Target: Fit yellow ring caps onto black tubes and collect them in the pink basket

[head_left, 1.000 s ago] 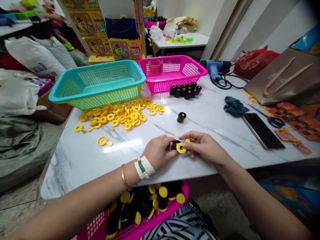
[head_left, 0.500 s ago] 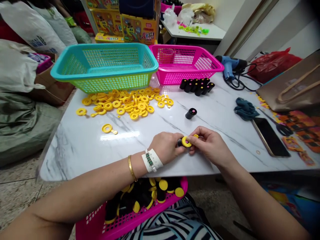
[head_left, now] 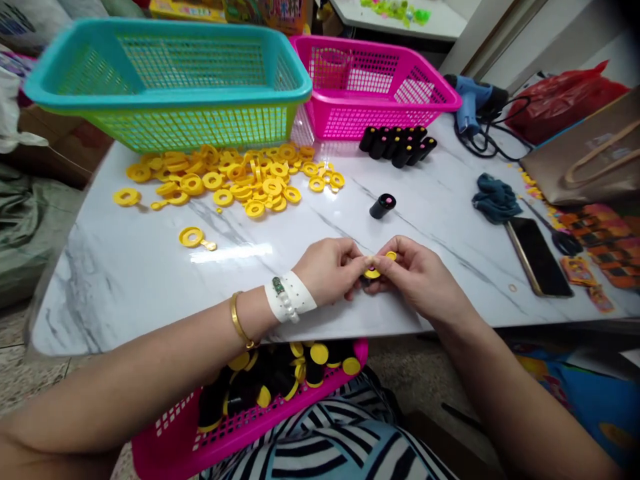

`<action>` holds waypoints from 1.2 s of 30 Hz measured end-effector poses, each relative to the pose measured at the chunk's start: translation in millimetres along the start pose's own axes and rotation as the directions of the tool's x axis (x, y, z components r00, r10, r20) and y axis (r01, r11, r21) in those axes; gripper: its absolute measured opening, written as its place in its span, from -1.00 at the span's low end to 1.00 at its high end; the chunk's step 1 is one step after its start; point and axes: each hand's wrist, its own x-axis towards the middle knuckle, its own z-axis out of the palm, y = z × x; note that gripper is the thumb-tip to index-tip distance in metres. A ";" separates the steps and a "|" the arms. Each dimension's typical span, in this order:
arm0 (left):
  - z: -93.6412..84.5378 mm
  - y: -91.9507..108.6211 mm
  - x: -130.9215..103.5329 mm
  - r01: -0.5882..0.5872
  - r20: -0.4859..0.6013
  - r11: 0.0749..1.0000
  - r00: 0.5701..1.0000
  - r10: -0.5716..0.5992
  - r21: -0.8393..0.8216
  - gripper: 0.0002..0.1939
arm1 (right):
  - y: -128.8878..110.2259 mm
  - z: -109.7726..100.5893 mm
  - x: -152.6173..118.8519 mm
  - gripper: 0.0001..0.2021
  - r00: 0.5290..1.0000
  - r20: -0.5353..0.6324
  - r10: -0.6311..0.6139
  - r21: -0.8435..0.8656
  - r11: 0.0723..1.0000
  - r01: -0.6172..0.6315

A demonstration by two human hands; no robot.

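Observation:
Near the table's front edge, my left hand [head_left: 333, 270] and my right hand [head_left: 413, 277] meet around a dark cylinder with a yellow ring cap [head_left: 372, 273] on its end. Both thumbs press on the cap, and the fingers hide most of the cylinder. The cap's small round tab sticks up by my right fingers. A black cylinder [head_left: 383, 206] with a pink centre stands alone behind my hands. One yellow cap [head_left: 192, 237] lies apart at the left, in front of a heap of yellow caps [head_left: 235, 177].
Behind the heap stand a turquoise basket [head_left: 175, 100] and a pink basket [head_left: 380, 107], with several black cylinders [head_left: 395, 147] before the latter. A phone [head_left: 539, 257], dark cloth [head_left: 496, 198] and blue heat gun [head_left: 470, 103] are at right. Below the table edge, a pink basket [head_left: 165, 447] holds capped cylinders.
My left thumb has moved onto the yellow cap beside my right thumb, covering more of it. The camera view has tilted down and come closer to the table.

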 end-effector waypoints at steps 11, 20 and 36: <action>11.8 -19.2 -11.1 -0.394 -0.120 0.749 0.841 0.528 0.533 -0.73 | 19.8 3.2 -13.3 -0.73 0.972 -0.145 -0.183 0.110 0.974 0.200; 13.6 -18.0 -5.6 -0.387 -0.035 0.684 0.856 0.516 0.618 -0.84 | -2.6 -16.1 8.2 -0.68 0.929 0.353 0.112 0.081 0.985 -0.149; 28.1 -12.6 -9.1 -0.206 -0.084 0.490 0.858 0.507 0.847 -0.65 | -10.3 -6.3 11.0 -0.72 0.970 0.240 0.027 -0.130 0.992 0.005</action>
